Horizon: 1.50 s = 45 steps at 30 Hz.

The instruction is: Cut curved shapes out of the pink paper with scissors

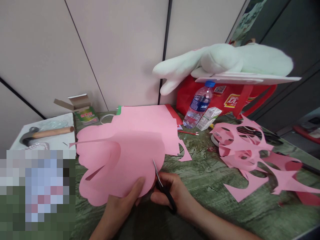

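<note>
A pink paper sheet (135, 166) with rounded, scalloped edges hangs over the table. My left hand (125, 201) pinches its lower edge, thumb on top and the other fingers mostly hidden beneath. Black-handled scissors (162, 188) are in my right hand (172, 191), fingers closed around the handles. One blade shows over the paper's right edge, pointing up and left. A curved slit and a narrow strip show on the paper's left part. Behind it lie more pink sheets (150, 116).
Pink cut-out scraps (250, 160) lie at the right. A water bottle (198, 106), a small carton (209, 118) and a red bag (225, 96) under a white plush toy (220, 60) stand behind. A hammer (50, 132) rests on a white box (67, 120) at the left.
</note>
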Motion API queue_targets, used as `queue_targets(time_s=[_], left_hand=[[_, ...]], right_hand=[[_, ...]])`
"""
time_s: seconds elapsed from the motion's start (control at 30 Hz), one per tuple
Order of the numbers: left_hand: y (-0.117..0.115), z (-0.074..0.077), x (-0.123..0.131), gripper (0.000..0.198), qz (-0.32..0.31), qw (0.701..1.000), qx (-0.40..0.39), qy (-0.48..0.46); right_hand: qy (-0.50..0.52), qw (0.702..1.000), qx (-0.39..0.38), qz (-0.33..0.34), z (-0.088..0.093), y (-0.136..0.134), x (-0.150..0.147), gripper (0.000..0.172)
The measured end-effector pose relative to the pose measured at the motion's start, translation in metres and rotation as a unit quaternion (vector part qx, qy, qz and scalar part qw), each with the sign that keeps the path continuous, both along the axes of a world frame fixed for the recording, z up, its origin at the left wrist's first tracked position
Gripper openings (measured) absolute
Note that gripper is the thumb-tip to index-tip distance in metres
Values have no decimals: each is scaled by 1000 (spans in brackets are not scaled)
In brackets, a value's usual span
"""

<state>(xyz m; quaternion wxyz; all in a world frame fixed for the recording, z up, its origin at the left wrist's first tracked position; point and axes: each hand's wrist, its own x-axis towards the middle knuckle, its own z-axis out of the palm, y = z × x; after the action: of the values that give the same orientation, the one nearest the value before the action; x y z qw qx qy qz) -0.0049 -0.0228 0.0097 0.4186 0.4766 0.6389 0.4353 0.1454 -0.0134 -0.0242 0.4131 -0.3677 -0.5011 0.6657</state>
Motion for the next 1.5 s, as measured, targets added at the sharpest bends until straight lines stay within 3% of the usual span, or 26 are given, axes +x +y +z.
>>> queue_targets(time_s=[0.53, 0.7, 0.83, 1.03, 1.2, 1.5], left_hand=[[5, -1, -5, 35, 26, 999, -9, -44], [6, 2, -1, 35, -13, 998, 27, -61], [3, 6, 1, 31, 12, 999, 17, -37], [4, 3, -4, 21, 55, 998, 33, -27], [5, 0, -3, 37, 97, 994, 45, -30], [5, 3, -5, 32, 133, 989, 36, -52]], right_hand=[[-29, 999, -33, -11, 2, -1, -1, 39], [19, 1000, -17, -2, -3, -3, -9, 39], [61, 998, -6, 15, -1, -3, -13, 37], [39, 998, -14, 42, 14, 5, -10, 44], [37, 998, -32, 48, 22, 12, -12, 55], [41, 997, -12, 56, 21, 16, -19, 52]])
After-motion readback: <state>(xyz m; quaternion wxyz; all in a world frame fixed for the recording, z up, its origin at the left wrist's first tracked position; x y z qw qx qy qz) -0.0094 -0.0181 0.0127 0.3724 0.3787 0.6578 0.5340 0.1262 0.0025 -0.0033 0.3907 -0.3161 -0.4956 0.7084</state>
